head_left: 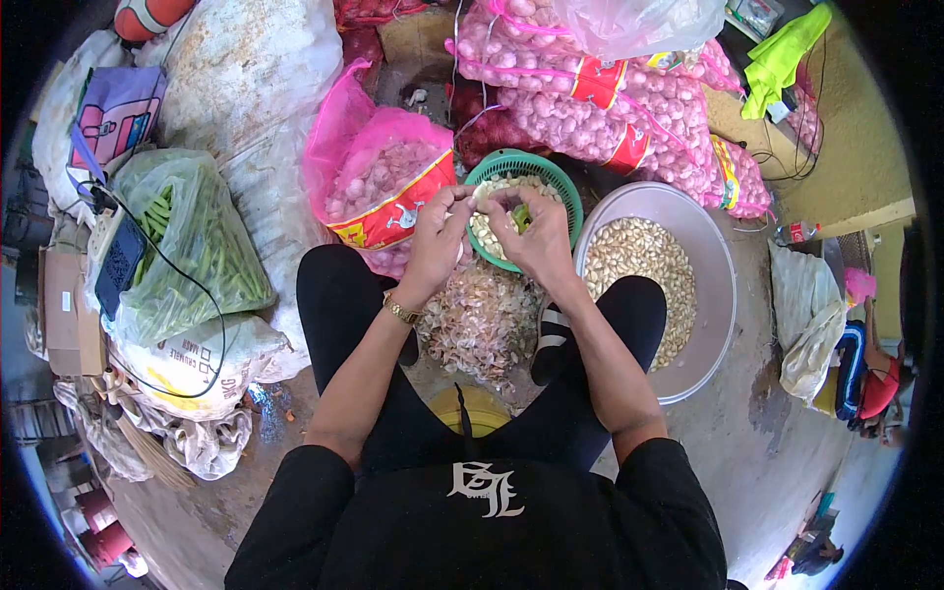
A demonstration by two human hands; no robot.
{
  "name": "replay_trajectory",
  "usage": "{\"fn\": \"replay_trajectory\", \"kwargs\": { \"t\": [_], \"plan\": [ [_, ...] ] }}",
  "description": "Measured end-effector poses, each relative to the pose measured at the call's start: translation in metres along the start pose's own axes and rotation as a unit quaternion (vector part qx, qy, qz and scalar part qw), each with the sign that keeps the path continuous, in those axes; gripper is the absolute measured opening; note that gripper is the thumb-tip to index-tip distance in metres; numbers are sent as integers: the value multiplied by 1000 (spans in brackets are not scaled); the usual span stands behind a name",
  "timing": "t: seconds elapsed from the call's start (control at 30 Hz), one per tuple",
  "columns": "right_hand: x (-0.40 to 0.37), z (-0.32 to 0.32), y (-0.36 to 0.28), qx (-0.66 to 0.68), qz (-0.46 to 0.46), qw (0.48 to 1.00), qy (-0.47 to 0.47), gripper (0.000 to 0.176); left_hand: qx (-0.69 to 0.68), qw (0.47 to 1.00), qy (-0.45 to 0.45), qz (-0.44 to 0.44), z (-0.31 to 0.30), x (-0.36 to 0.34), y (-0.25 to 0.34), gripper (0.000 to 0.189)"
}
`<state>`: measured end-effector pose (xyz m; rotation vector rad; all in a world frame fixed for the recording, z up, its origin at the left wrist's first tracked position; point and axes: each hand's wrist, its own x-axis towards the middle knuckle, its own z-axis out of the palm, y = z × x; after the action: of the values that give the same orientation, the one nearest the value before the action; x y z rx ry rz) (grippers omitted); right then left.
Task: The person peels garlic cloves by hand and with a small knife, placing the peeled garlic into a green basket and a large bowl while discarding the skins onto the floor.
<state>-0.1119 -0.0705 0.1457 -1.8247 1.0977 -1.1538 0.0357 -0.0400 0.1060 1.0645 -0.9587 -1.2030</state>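
Both of my hands are raised close together over the near rim of a green basket (565, 187) that holds pale peeled garlic cloves. My left hand (440, 236) has its fingers bent together around something small and pale. My right hand (539, 236) is curled with thumb and fingers pinched; what lies between them is too small to make out. A heap of garlic skins (479, 320) lies on the floor below my hands. An open pink mesh sack of garlic bulbs (388, 177) stands left of the basket, and a large basin (716, 315) of garlic cloves stands at the right.
Full garlic sacks (600, 108) are stacked beyond the basket. At the left are a plastic bag of green pods (202, 246), white sacks (246, 88) and a phone-like device (120, 258) with a cable. A person (877, 383) is partly visible at the far right.
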Motion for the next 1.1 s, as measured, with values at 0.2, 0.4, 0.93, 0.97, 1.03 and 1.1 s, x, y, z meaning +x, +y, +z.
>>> {"fn": "replay_trajectory", "kwargs": {
  "t": [0.2,0.4,0.93,0.97,1.03,1.1],
  "plan": [
    [0,1,6,40,37,999,4,18,76,997,-8,3,2,-5,6,23],
    [1,1,11,26,30,999,0,17,5,997,-36,-63,3,-8,15,24],
    [0,-2,9,28,23,999,8,15,-39,995,-46,-84,-3,-1,-1,22],
    [0,-1,10,27,24,999,8,15,-22,994,-42,-102,-4,-1,-4,22],
    [1,0,15,-92,-110,989,30,15,-14,995,-38,-94,2,-3,-5,22],
    [1,2,17,-82,-107,991,28,15,-5,996,-33,-85,4,-2,-4,21]
  ]
}}
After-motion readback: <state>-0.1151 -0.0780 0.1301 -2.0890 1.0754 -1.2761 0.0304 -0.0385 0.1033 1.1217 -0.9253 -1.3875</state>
